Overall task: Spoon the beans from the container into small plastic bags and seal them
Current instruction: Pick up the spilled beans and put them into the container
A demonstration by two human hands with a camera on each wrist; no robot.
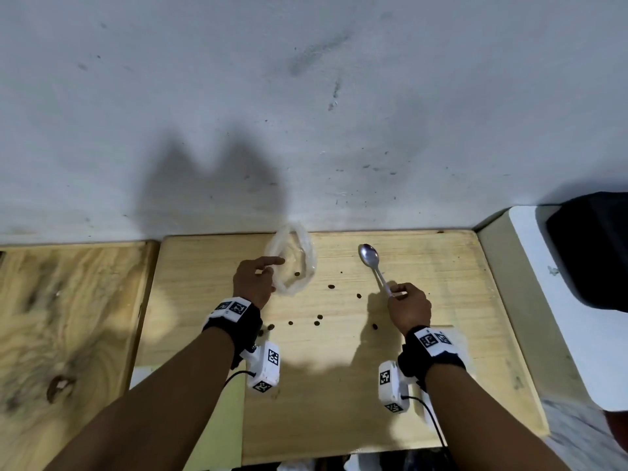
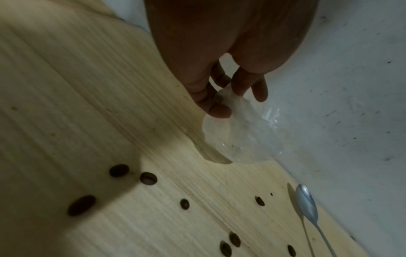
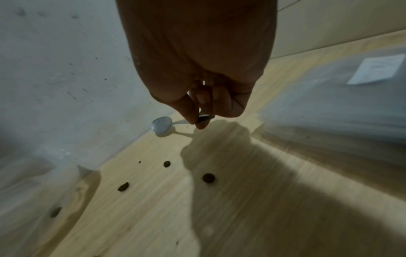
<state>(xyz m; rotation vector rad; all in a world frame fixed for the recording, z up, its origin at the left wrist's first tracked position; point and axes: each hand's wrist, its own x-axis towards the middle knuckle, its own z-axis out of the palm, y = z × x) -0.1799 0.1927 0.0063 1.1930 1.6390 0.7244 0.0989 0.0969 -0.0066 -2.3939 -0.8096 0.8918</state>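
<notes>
A small clear plastic bag (image 1: 295, 263) hangs open near the back of the wooden board (image 1: 424, 266). My left hand (image 1: 272, 270) pinches its near rim; in the left wrist view the fingers (image 2: 217, 109) curl on the bag (image 2: 246, 135). One bean (image 1: 297, 274) shows through the bag. My right hand (image 1: 396, 290) pinches the handle end of a metal spoon (image 1: 369, 255), whose empty bowl points toward the wall and lies low over the board (image 3: 162, 124). Several brown beans (image 1: 318, 317) lie scattered on the board between my hands. No bean container is in view.
A grey wall (image 1: 306, 113) stands right behind the board. A second wooden surface (image 1: 68, 317) lies to the left. A white ledge (image 1: 577, 317) with a black object (image 1: 591, 249) is on the right. Blurred clear plastic with a white label (image 3: 376, 68) lies right of my right hand.
</notes>
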